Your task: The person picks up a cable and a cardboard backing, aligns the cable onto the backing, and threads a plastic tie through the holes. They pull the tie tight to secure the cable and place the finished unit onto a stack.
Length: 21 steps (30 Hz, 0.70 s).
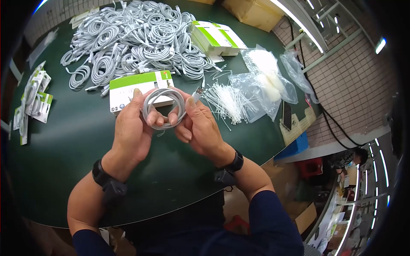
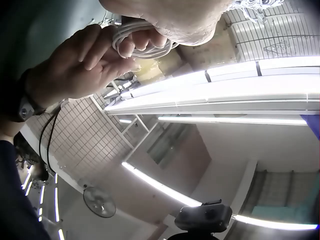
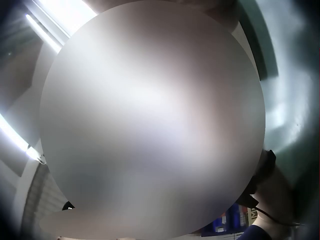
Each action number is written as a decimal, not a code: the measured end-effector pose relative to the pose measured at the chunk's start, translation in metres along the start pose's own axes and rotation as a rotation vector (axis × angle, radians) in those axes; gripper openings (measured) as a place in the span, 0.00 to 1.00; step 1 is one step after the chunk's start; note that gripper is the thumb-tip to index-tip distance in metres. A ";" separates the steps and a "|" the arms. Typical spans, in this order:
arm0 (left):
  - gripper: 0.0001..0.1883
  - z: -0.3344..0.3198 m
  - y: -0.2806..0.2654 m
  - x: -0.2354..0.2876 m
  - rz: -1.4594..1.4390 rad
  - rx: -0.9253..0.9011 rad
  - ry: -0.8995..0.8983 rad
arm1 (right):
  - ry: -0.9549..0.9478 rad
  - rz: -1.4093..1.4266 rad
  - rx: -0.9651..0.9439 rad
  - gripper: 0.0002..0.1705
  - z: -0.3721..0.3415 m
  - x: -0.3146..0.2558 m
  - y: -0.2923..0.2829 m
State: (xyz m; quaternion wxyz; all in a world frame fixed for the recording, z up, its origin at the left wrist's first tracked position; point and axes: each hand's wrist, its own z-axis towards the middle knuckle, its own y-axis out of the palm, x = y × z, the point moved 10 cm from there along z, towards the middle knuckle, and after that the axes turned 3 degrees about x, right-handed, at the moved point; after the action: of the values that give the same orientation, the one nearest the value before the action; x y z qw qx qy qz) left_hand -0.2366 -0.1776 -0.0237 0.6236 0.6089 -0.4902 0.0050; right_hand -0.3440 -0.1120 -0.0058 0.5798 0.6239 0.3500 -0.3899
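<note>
A coiled grey cable (image 1: 147,102) is held up between both hands over the green table. The left hand (image 1: 131,128) grips the coil's left side, fingers through the ring and thumb raised behind it. On the other side the right hand (image 1: 204,127) pinches the cable's USB plug (image 1: 196,94) between thumb and finger, its other fingers at the coil's right edge. In the left wrist view the coil (image 2: 120,40) and the right hand (image 2: 70,67) show, with part of the left hand (image 2: 175,17) at the top. A large blur hides the hands in the right wrist view.
A heap of coiled cables (image 1: 136,34) covers the table's far side. Behind the hands lies a green-and-white package (image 1: 124,91); stacked packages (image 1: 213,38) stand farther back. White ties (image 1: 228,102) and plastic bags (image 1: 269,81) lie right, packaged cables (image 1: 34,102) left, a phone (image 1: 286,116) near the right edge.
</note>
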 end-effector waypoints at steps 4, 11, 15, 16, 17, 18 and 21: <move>0.30 0.000 0.006 0.014 0.038 0.006 -0.017 | 0.142 -0.015 -0.078 0.30 0.003 0.003 0.000; 0.26 0.001 0.014 0.018 0.404 -0.379 -0.122 | 0.235 -0.168 -0.248 0.27 0.000 0.006 0.005; 0.22 -0.006 0.029 0.018 0.823 -0.192 0.102 | 0.211 -0.390 -0.352 0.24 0.001 0.002 -0.001; 0.22 -0.007 0.032 0.018 0.978 -0.228 0.138 | 0.243 -0.502 -0.430 0.23 -0.001 0.007 -0.001; 0.22 -0.008 0.035 0.017 1.132 -0.270 0.174 | 0.272 -0.616 -0.506 0.22 -0.004 0.012 -0.001; 0.22 -0.010 0.039 0.014 1.285 -0.320 0.212 | 0.299 -0.732 -0.579 0.21 -0.008 0.018 0.000; 0.20 -0.006 0.033 0.008 1.437 -0.272 0.259 | 0.282 -0.763 -0.574 0.21 -0.008 0.013 0.004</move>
State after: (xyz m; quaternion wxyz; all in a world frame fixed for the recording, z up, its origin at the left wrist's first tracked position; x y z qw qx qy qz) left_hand -0.2493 -0.1694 0.0076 0.5893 0.0501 -0.6866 0.4229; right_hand -0.3343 -0.1048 -0.0157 0.4914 0.3133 0.7215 -0.3740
